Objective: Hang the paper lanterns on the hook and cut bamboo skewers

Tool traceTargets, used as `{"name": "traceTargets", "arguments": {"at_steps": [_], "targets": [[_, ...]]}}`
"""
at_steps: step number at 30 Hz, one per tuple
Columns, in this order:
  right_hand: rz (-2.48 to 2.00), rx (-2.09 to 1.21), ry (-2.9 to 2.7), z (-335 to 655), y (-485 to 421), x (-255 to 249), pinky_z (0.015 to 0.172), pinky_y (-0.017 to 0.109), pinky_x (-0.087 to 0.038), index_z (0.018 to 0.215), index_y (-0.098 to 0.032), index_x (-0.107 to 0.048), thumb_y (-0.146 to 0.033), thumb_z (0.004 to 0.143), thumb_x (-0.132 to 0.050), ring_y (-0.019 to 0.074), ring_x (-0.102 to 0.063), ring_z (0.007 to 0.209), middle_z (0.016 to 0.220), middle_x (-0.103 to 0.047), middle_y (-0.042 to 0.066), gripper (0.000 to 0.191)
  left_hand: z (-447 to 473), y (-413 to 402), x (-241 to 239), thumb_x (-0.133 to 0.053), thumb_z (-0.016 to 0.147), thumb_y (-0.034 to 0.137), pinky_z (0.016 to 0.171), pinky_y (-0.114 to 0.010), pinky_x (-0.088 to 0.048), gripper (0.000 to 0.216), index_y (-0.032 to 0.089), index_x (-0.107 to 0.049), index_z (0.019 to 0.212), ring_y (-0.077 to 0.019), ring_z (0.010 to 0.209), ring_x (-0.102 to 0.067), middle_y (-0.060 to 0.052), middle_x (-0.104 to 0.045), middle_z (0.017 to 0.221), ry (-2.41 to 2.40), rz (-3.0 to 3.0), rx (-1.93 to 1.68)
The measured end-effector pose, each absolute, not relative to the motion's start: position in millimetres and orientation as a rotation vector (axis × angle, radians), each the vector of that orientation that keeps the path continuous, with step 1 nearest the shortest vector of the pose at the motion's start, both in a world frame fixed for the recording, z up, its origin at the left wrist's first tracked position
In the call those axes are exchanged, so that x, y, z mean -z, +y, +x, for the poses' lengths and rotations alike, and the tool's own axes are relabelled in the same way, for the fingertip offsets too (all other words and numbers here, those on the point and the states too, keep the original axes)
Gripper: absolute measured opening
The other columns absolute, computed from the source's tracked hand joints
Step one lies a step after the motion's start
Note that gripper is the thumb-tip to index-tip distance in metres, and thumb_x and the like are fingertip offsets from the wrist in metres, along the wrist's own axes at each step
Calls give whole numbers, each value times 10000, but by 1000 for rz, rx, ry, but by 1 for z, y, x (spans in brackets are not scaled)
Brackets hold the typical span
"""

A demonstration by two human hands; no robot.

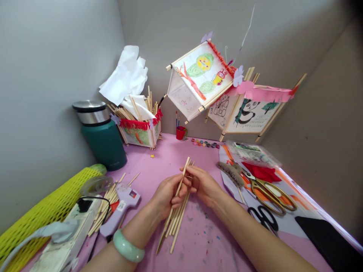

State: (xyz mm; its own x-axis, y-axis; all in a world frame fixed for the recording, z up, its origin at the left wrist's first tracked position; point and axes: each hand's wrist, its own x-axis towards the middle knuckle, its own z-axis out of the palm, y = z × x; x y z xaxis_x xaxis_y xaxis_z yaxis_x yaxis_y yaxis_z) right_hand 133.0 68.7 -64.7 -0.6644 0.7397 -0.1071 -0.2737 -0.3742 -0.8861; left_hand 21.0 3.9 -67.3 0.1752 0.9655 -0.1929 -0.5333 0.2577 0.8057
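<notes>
A bundle of several thin wooden sticks (176, 217) lies slanted over the pink table (204, 241) at the centre. My left hand (167, 196) is closed round the bundle's middle; a pale green bangle sits on that wrist. My right hand (202, 183) pinches the upper part of the sticks, whose tips poke out above its fingers. The two hands touch each other on the bundle.
Left of the hands lie a lilac glue gun (121, 206), loose sticks (109, 204), a power strip (70, 234) and a yellow mesh roll (48, 207). Gold scissors (269, 190) and black scissors (263, 219) lie on the right. Behind stand a green flask (102, 138), a stick box (138, 128) and paper lanterns (198, 81).
</notes>
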Motion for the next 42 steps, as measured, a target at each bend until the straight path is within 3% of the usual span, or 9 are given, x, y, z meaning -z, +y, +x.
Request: {"name": "traceTargets", "arguments": {"at_steps": [15, 34, 39, 42], "targets": [[-737, -1982, -1260, 134, 71, 72, 380, 174, -165, 833, -144, -630, -392, 720, -653, 51, -388, 411, 489, -435, -59, 273, 22, 6, 69, -445, 792, 302, 265, -169, -173, 198, 148, -563, 759, -26, 267, -246, 50, -492, 476, 823, 713, -1197], [-781, -1835, -1411, 132, 67, 70, 408, 199, -193, 789, -176, -609, -448, 757, -592, 65, -380, 443, 552, -515, -33, 275, 18, 7, 74, -418, 805, 310, 257, -171, -151, 227, 158, -547, 696, -29, 252, -197, 69, -418, 413, 750, 686, -1169], [-851, -1481, -1596, 133, 70, 71, 470, 226, -291, 713, -182, -601, -431, 770, -570, 91, -391, 487, 544, -467, -38, 257, 15, 5, 69, -423, 807, 335, 279, -179, -165, 231, 159, -541, 715, -32, 257, -221, 74, -407, 414, 870, 770, -1258], [-966, -1105, -1820, 138, 75, 72, 559, 245, -355, 717, -189, -607, -369, 805, -524, 126, -480, 582, 611, -536, -11, 218, 14, 5, 67, -411, 799, 333, 302, -180, -190, 231, 162, -530, 699, -37, 271, -262, 66, -439, 420, 1061, 829, -1343]]}}
